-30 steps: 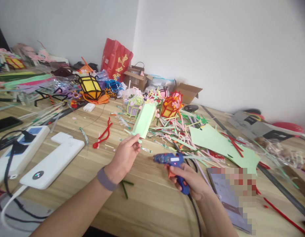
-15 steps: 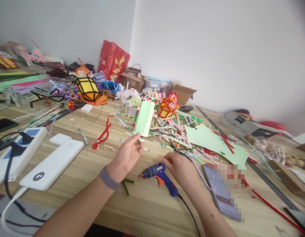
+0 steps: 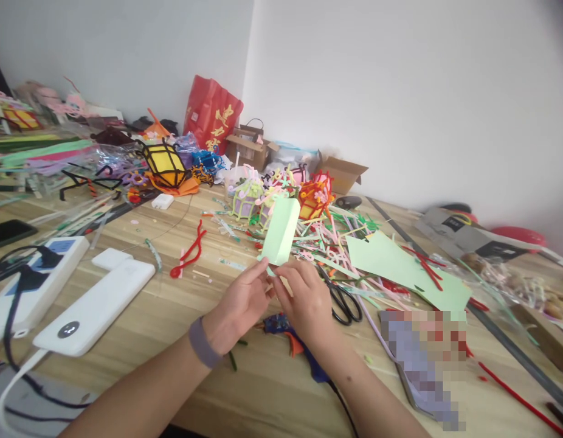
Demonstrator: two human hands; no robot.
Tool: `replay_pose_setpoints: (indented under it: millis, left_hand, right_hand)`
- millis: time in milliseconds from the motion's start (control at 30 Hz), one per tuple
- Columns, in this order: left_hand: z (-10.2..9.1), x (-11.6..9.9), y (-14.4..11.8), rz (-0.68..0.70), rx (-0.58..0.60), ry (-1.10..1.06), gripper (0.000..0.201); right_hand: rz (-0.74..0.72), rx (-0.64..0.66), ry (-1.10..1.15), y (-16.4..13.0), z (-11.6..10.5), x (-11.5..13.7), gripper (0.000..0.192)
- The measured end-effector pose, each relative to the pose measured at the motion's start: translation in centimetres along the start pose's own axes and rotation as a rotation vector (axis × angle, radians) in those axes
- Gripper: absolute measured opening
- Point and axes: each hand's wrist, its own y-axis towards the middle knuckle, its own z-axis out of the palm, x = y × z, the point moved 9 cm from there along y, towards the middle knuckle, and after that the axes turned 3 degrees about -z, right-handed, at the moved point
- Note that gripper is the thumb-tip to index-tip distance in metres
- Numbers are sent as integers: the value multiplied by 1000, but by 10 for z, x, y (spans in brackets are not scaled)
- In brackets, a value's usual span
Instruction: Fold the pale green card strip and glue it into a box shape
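Observation:
My left hand (image 3: 242, 302), with a purple-grey band at the wrist, pinches the lower end of a folded light green paper piece (image 3: 280, 228) and holds it up over the table. At that same lower end, the thumb and fingers of my right hand (image 3: 307, 299) are closed on the paper's bottom edge. A small pale green curl (image 3: 271, 271) shows between the fingertips. Beneath my right hand lies a blue hot glue gun (image 3: 315, 367) with an orange trigger, partly covered by hand and forearm. Black-handled scissors (image 3: 348, 306) rest just right of the hand.
Pipe cleaners and scraps (image 3: 327, 249) pile up behind my hands, near small lanterns (image 3: 313, 204). A green paper sheet (image 3: 407, 267) and partly blurred phone (image 3: 409, 380) lie right. A white power bank (image 3: 96, 310) and power strip (image 3: 48, 267) lie left. A red bag (image 3: 213, 115) stands behind.
My right hand has moved up and left from beside the glue gun to the paper's lower end, uncovering the scissors' handles. The folded paper has shifted slightly right and down.

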Motion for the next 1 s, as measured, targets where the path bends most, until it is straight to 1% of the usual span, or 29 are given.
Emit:
replay_pose_setpoints:
  millis: [100,167,267,367,500,633,767,900,1000]
  left_hand:
    - [-2,3,-1,-10,-33,-24,10]
    - [-2,4,-2,-9,-35,-15,9]
    - [-1,5,-2,9,-13,-6,7]
    - [0,5,-3,38,11,1,14]
    - [6,1,-5,97,49,30,17]
    - [10,-5,-7,191,68,62,17]
    - [10,-2,-9,173,54,95,16]
    - [11,-5,-15,215,24,146,4]
    - [13,-7,-16,221,-7,166,10]
  right_hand:
    - [-5,-20,-30,0,-7,4,7]
    - [-2,-50,-55,-1,-11,6,6]
    - [1,-79,-54,-2,-16,6,6]
    - [-5,-66,-64,0,-18,8,9]
    - [-7,-62,-57,1,-21,10,12]
    - [47,-57,-25,2,-21,5,14]
    - [114,-25,-13,3,-22,-1,15]
    - [148,29,12,3,-20,1,20]
    - [158,131,-10,2,-11,3,20]
